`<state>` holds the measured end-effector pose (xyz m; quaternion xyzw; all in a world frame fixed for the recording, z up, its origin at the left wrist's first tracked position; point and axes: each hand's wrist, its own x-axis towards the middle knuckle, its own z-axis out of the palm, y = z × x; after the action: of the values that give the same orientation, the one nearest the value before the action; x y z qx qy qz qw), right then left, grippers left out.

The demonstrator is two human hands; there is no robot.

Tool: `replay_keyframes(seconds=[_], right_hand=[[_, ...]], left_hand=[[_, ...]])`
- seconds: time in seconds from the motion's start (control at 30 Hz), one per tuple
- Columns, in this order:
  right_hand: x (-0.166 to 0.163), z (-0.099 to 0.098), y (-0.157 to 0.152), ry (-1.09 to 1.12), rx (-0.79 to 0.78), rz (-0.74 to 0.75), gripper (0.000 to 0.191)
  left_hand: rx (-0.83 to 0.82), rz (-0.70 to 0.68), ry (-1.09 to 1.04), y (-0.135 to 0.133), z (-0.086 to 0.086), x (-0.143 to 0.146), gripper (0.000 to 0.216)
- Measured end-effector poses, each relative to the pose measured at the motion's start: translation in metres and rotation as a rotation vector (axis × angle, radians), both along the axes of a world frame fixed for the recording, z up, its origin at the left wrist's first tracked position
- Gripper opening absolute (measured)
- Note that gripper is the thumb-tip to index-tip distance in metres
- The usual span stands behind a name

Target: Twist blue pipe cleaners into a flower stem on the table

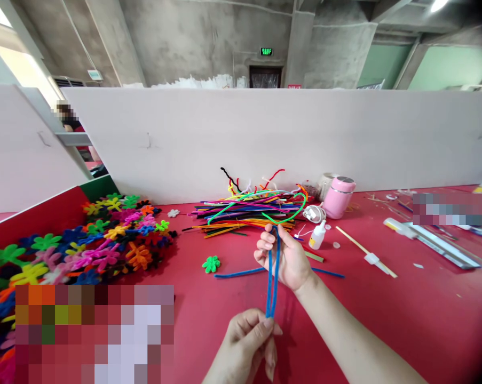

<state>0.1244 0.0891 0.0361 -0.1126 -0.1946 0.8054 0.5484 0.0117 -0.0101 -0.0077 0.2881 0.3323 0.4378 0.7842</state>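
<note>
A blue pipe cleaner point(269, 288), doubled into two side-by-side strands, stands upright between my hands. My left hand point(251, 338) pinches its lower ends between thumb and fingers. Higher up, my right hand point(289, 256) grips the bent top with thumb and fingertips. Behind the hands another blue pipe cleaner point(238, 273) lies flat on the red table point(192, 309), its middle hidden by my right hand. Left of it sits a green pipe-cleaner flower point(211, 264).
Bundled colourful pipe cleaners point(249, 210) lie ahead. A box at left holds many fuzzy flowers point(104, 256). A glue bottle point(317, 236), pink flask point(339, 197), and wooden stick point(364, 250) stand or lie to the right. A white partition point(224, 138) closes off the back.
</note>
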Motion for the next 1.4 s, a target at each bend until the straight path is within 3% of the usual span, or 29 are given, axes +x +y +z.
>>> replay_keyframes(seconds=[1.4], right_hand=[[-0.0025, -0.0002, 0.0021, 0.134, 0.023, -0.029, 0.009]], left_hand=[[0.040, -0.098, 0.050, -0.0006, -0.0017, -0.0005, 0.026]])
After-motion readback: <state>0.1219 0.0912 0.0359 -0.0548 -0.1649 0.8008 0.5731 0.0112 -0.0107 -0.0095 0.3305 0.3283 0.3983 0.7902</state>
